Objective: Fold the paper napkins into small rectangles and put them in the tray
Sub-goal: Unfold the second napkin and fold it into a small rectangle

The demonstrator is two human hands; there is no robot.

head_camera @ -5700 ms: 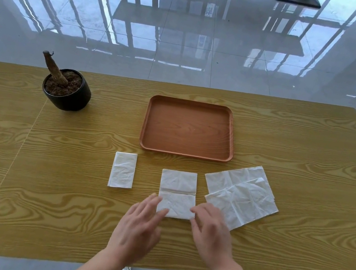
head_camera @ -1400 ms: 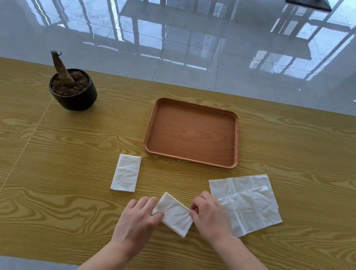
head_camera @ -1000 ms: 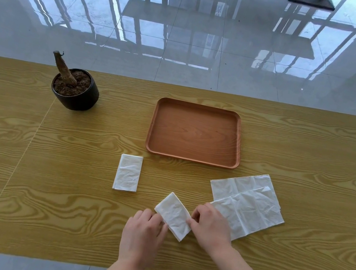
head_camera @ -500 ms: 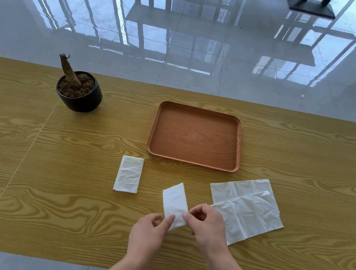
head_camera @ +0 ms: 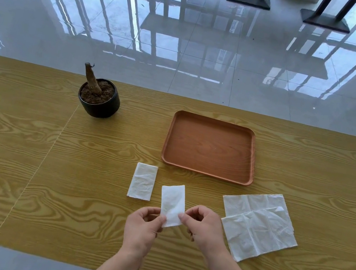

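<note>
Two hands, left hand (head_camera: 143, 226) and right hand (head_camera: 203, 226), each grip pinching one folded napkin (head_camera: 172, 201) above the counter (head_camera: 68, 187); an empty tray (head_camera: 210, 147) sits beyond.

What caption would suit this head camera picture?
Both hands hold a folded napkin above the table, the tray beyond holding nothing.

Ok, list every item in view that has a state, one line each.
Tray: holds no napkins.
Folded napkin in hands: small rectangle, pinched at its near end by left hand and right hand.
Folded napkin on table: small rectangle, lying flat, untouched.
Unfolded napkins: open, creased, overlapping, right of the hands.
Plant pot: upright, bare stump in soil.
</note>
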